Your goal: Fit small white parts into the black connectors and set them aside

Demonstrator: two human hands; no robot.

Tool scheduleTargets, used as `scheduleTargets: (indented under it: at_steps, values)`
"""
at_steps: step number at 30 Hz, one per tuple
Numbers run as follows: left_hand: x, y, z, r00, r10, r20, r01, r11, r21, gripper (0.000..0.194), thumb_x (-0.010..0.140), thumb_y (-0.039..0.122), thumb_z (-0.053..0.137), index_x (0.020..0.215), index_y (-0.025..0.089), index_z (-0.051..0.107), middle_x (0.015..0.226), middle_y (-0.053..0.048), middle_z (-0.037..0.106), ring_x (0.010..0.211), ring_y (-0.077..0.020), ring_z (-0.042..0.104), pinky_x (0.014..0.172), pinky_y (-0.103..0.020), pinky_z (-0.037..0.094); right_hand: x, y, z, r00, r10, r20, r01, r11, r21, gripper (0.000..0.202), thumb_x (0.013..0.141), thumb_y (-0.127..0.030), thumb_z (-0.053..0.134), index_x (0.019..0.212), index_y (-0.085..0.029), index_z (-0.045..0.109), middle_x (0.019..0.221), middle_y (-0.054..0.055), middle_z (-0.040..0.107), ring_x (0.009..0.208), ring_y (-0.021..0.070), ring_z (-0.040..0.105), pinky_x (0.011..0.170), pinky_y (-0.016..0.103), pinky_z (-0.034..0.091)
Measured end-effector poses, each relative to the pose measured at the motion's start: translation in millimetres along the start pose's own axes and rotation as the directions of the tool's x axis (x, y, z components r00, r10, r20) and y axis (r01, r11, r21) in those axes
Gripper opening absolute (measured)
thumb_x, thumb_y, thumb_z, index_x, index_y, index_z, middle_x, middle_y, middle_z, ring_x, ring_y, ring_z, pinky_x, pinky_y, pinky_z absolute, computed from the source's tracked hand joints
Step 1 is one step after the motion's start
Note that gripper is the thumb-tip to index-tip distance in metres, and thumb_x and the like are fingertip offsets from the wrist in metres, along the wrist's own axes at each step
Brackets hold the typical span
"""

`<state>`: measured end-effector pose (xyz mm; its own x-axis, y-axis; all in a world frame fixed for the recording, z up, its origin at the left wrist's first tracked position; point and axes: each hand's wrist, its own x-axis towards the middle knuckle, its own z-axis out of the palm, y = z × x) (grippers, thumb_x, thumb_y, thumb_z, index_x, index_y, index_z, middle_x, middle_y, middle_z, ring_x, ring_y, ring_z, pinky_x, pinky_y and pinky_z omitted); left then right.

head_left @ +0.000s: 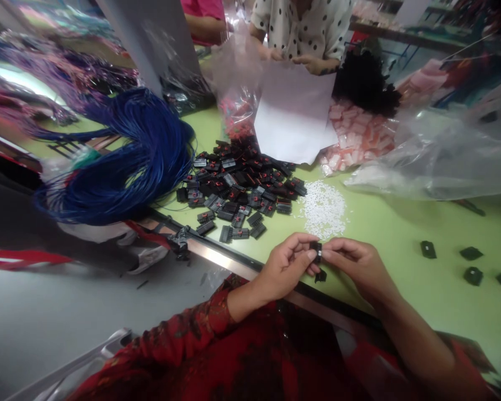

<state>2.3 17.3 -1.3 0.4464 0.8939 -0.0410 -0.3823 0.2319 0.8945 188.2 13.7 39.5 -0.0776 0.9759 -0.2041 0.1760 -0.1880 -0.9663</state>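
Near the front edge of the green table (384, 223), my left hand (287, 266) is closed round a small black connector (316, 247). My right hand (356, 260) meets it from the right, thumb and fingertips pinched at a small white spot on the connector; whether they hold a separate white piece is too small to tell. Just below the fingers lies another black piece (321, 275). Beyond my hands is a patch of small white pieces (324, 209), and to its left a heap of black connectors (246, 178), some with red parts.
A large bundle of blue wires (150, 150) lies at the left. Several black parts (428, 249) sit at the right. Clear plastic bags (438, 153), a white sheet (294, 111) and pink-and-white pieces (359, 133) are farther back, where a person in a dotted top works.
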Motion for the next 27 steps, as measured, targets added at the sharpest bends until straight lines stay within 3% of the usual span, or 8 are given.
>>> scheduleTargets:
  at_steps: [14, 20, 27]
  values:
    - [-1.7, -3.9, 0.4, 0.999, 0.028, -0.039, -0.025, 0.997, 0.079, 0.041, 0.097, 0.046, 0.065, 0.124, 0.014, 0.062, 0.085, -0.004, 0.069, 0.072, -0.0137, 0.069, 0.070, -0.027, 0.058, 0.9, -4.1, 0.6, 0.999, 0.035, 0.025, -0.036, 0.999, 0.022, 0.029, 0.072, -0.048, 0.087, 0.072, -0.021, 0.077, 0.070, 0.005, 0.076, 0.068, 0.0201, 0.071, 0.070, 0.037, 0.062]
    - [-4.8, -7.2, 0.6, 0.998, 0.058, -0.031, -0.052, 0.985, 0.165, 0.044, 0.099, 0.043, 0.062, 0.131, 0.013, 0.062, 0.082, -0.005, 0.070, 0.073, -0.0150, 0.071, 0.072, -0.029, 0.060, -0.6, -5.3, 1.0, 0.997, 0.051, 0.052, -0.056, 0.993, 0.103, 0.021, 0.072, -0.040, 0.087, 0.070, -0.022, 0.077, 0.068, 0.003, 0.076, 0.066, 0.0191, 0.071, 0.067, 0.035, 0.062]
    - [-6.7, -8.0, 1.5, 0.997, 0.050, -0.054, -0.037, 0.974, 0.225, 0.045, 0.097, 0.040, 0.064, 0.133, 0.013, 0.063, 0.085, -0.006, 0.073, 0.074, -0.0157, 0.073, 0.074, -0.029, 0.061, -1.7, -2.1, 7.4, 0.997, 0.074, -0.009, -0.073, 0.994, 0.084, 0.017, 0.071, -0.032, 0.084, 0.066, -0.020, 0.073, 0.063, 0.002, 0.072, 0.058, 0.0151, 0.065, 0.060, 0.030, 0.056]
